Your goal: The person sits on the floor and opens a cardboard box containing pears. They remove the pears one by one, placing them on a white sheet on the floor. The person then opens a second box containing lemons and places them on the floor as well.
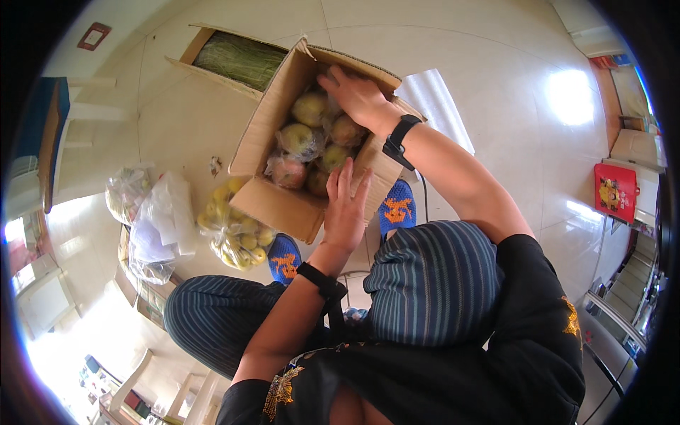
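Observation:
An open cardboard box (260,127) stands on the floor before me, with several apples (297,139) inside, many in clear plastic wrap. My right hand (357,98) reaches into its far end from the right, back upward and fingers near the far wall. What lies beneath that palm is hidden. At the near side, my left hand (345,204) has its fingers apart, the fingertips over the nearest apples and the palm by the near flap (281,210). Nothing shows in the left hand.
A long carton (239,58) of dry green strands lies behind the box. White foam sheet (438,106) is at right. Left of the box are a clear bag of yellow fruit (239,234) and other plastic bags (162,228). My blue slippers (398,207) stand close to the box.

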A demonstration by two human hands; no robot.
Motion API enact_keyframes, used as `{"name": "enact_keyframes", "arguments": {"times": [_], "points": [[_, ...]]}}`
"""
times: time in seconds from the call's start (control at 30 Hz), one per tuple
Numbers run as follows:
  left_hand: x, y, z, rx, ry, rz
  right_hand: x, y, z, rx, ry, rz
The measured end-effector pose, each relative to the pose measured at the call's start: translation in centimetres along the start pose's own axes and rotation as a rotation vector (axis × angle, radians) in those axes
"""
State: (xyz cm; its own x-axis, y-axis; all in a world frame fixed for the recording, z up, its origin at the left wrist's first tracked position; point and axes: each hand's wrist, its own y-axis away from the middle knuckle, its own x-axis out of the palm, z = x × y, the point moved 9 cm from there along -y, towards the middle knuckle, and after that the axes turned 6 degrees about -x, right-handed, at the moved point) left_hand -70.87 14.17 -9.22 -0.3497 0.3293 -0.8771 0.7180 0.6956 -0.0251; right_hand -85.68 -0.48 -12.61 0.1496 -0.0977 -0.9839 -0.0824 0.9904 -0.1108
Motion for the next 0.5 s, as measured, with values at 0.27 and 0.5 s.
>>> {"name": "enact_keyframes", "arguments": {"times": [0.27,0.5], "points": [[-4.1,-1.9,2.3,-0.295,0.610,-0.148,-5.2,0.0,1.3,0.140,-0.113,0.370],[-14.6,-4.8,6.7,-0.235,0.143,-0.367,-6.7,-0.5,7.7,-0.032,-1.300,0.651]]}}
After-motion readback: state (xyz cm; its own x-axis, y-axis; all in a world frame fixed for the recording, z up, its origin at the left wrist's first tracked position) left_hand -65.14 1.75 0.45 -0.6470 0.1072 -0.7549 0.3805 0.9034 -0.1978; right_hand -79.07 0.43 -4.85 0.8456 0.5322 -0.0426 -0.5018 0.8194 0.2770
